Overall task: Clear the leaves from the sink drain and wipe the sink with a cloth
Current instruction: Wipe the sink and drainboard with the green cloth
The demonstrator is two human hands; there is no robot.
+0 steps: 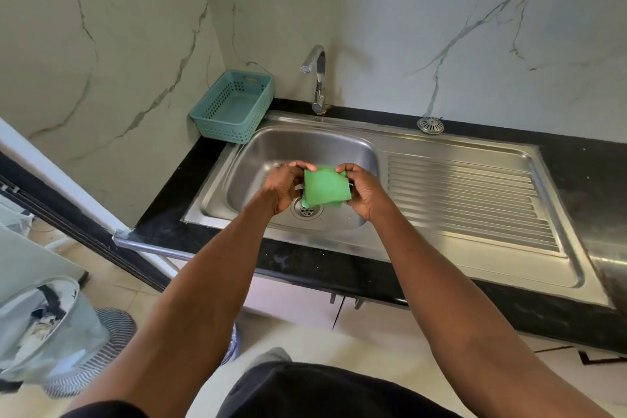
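Observation:
A green cloth (326, 187), folded into a square, hangs above the steel sink basin (258, 159). My left hand (283, 188) grips its left edge and my right hand (364, 192) grips its right edge. Just below the cloth lies the round sink drain (307, 210), partly covered by the cloth's lower corner. I see no leaves on the visible part of the drain or in the basin.
A curved tap (317, 78) stands behind the basin. At the back left sits a teal plastic basket (234, 107). The ribbed draining board (471, 204) lies to the right, with a metal strainer (430, 125) behind it. A bin (44, 326) stands on the floor at left.

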